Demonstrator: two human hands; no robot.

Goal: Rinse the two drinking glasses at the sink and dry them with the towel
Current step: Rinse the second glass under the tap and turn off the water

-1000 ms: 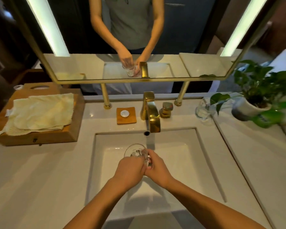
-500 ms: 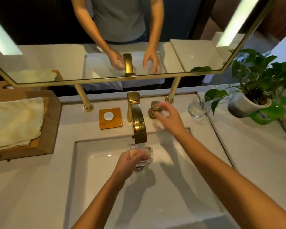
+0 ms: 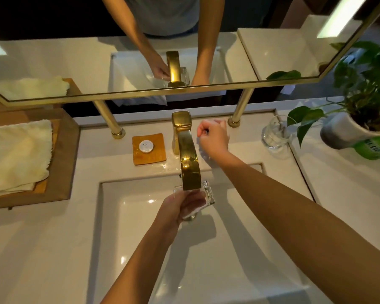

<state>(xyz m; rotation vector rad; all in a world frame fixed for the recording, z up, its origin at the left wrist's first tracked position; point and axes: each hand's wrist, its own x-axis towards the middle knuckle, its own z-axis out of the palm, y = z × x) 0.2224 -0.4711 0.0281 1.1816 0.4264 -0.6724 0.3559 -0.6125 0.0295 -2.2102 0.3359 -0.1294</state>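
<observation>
My left hand (image 3: 180,207) grips a clear drinking glass (image 3: 206,194) right under the spout of the gold faucet (image 3: 185,150), over the white sink basin (image 3: 130,227). My right hand (image 3: 213,134) is closed over the gold faucet handle just right of the spout; the handle itself is hidden under my fingers. A second clear glass (image 3: 274,133) stands upright on the counter at the right, beside the plant. The cream towel (image 3: 15,154) lies folded on a wooden tray (image 3: 64,154) at the left. I cannot make out any running water.
A potted green plant (image 3: 355,119) crowds the right counter corner, leaves overhanging the second glass. A wooden soap dish (image 3: 149,149) with a round white soap sits left of the faucet. The mirror's gold posts (image 3: 110,119) stand behind.
My right hand left the glass, reached up to the faucet handle and closed on it. My left hand carried the glass up under the spout.
</observation>
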